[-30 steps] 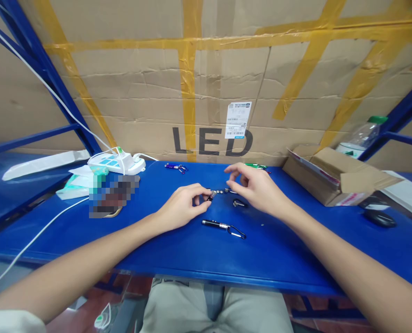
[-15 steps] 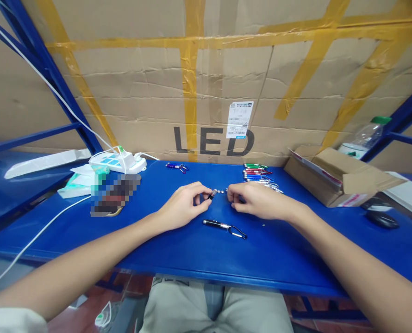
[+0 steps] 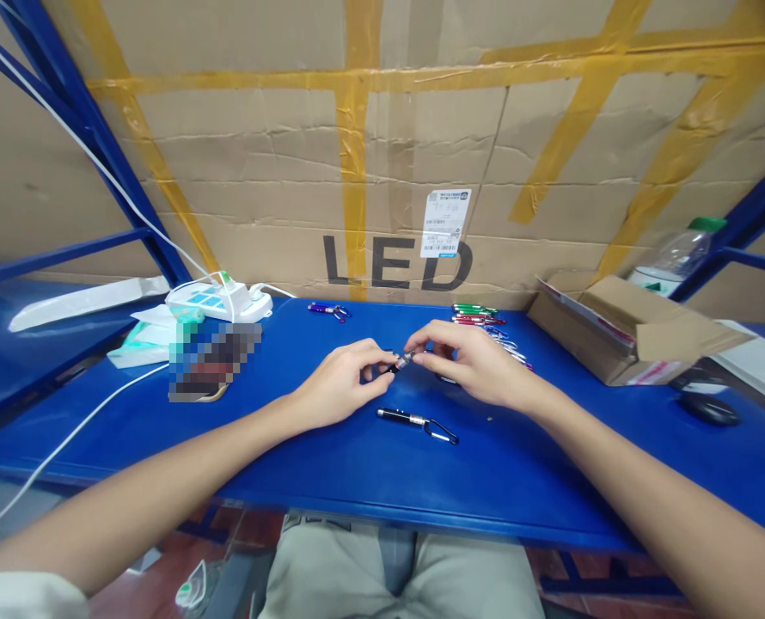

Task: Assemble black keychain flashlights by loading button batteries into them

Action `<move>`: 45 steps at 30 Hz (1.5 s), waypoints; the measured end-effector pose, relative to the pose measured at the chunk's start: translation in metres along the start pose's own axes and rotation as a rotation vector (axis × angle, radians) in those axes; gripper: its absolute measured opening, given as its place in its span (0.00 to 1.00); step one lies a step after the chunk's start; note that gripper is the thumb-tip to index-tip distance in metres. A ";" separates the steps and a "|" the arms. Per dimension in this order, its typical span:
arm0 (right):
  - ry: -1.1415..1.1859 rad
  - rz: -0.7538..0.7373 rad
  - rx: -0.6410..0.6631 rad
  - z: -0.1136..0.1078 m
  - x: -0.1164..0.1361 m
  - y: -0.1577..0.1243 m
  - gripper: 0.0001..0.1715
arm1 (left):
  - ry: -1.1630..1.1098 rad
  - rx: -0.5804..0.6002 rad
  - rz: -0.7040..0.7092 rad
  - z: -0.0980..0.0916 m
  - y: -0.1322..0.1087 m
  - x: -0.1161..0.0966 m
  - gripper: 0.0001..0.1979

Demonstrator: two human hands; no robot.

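Note:
My left hand (image 3: 347, 378) is closed in a pinch around a small black keychain flashlight (image 3: 393, 368), held over the table. From the other side, the fingertips of my right hand (image 3: 469, 357) pinch at its silver end (image 3: 406, 358). Beneath my right palm a dark loop, seemingly a carabiner clip (image 3: 445, 379), shows in part. In front of both hands lies another black keychain flashlight (image 3: 400, 417) with a carabiner clip at its right end. Fingers hide much of the held flashlight.
Green, red, blue and silver keychain flashlights (image 3: 476, 309) lie in a row behind my right hand. A purple one (image 3: 321, 308) rests farther left. An open carton (image 3: 615, 331), a computer mouse (image 3: 709, 407), a power strip (image 3: 218, 301) and a blurred-out object (image 3: 215, 365) flank the blue tabletop (image 3: 331, 468).
My right hand has shifted slightly left, its fingers now at the flashlight's silver end. Small silver discs seen between the hands are out of sight. My left hand stays in place.

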State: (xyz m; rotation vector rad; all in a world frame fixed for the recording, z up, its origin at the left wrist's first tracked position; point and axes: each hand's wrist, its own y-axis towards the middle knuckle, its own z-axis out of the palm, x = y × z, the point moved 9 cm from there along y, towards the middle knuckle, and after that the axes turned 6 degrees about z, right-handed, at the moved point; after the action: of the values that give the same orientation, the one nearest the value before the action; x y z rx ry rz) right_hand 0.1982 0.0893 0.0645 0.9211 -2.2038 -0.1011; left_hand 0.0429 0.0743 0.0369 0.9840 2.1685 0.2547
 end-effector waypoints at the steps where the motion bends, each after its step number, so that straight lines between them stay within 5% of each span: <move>1: 0.005 -0.006 0.002 0.001 0.001 0.000 0.11 | 0.002 0.000 0.004 0.000 0.000 0.000 0.13; 23: 0.127 0.019 0.014 0.005 -0.002 0.000 0.10 | 0.040 -0.003 0.029 -0.001 0.000 -0.002 0.12; 45: -0.030 -0.099 0.041 0.011 0.010 -0.003 0.07 | 0.166 0.082 0.100 0.007 -0.003 0.000 0.15</move>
State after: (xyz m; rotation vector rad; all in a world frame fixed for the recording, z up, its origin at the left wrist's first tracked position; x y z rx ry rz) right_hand 0.1879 0.0791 0.0615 1.0574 -2.1944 -0.1178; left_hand 0.0463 0.0712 0.0303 1.1556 2.2978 0.3064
